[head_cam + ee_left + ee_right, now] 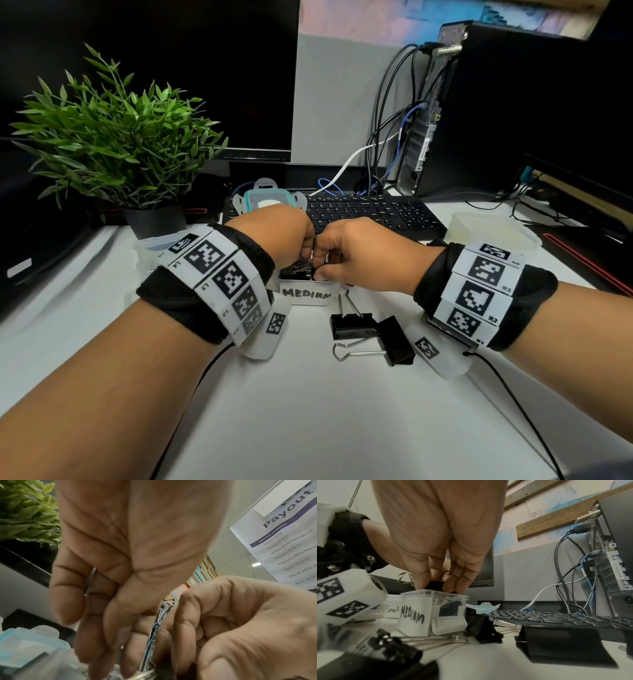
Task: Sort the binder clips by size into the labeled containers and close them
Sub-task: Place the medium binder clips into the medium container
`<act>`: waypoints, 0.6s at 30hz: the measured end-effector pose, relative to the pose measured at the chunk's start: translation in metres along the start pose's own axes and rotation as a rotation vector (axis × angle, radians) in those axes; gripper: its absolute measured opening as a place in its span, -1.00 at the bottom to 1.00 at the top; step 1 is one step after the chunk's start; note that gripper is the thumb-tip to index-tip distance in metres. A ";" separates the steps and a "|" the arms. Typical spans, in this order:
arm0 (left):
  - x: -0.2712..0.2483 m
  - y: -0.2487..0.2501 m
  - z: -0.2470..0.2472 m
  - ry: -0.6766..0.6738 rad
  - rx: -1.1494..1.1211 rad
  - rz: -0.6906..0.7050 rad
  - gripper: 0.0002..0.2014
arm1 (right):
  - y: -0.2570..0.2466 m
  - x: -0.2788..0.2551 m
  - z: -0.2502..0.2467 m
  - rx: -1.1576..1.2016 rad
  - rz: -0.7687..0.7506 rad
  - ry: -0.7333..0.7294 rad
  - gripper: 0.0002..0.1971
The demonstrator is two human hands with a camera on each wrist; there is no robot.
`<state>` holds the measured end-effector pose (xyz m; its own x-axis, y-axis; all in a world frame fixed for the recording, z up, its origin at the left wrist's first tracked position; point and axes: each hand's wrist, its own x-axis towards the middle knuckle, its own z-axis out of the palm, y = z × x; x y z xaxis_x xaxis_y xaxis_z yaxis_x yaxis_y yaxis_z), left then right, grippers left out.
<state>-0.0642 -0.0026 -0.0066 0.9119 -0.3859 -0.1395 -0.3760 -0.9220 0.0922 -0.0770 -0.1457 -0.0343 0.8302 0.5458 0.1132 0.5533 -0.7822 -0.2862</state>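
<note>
A green plant (116,133) in a black pot (156,219) stands at the back left of the white desk (308,411). Behind it is a dark screen (205,68). A black keyboard (373,212) lies in the middle at the back. To the right stands a black computer box (496,113) with many wires (387,137) plugged into its back, blue, white and black. A paper sheet (288,545) reads "payout".

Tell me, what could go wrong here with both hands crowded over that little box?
The MEDIUM container looks full; the clip the right hand pinches over it might spill out. The left hand crowds the opening. Two large clips lie beside the box, where a wrist could knock them.
</note>
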 end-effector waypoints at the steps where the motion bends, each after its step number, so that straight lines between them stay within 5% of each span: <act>1: 0.000 0.001 0.000 -0.008 -0.003 -0.008 -0.73 | -0.001 0.001 0.000 0.001 0.001 -0.009 -0.92; 18: 0.002 -0.002 0.004 -0.090 -0.078 0.004 -0.80 | 0.005 -0.005 -0.003 -0.106 0.079 -0.166 -0.79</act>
<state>-0.0626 -0.0011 -0.0115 0.8907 -0.3939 -0.2268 -0.3623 -0.9166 0.1689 -0.0780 -0.1528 -0.0334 0.8533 0.5172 -0.0667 0.4987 -0.8467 -0.1856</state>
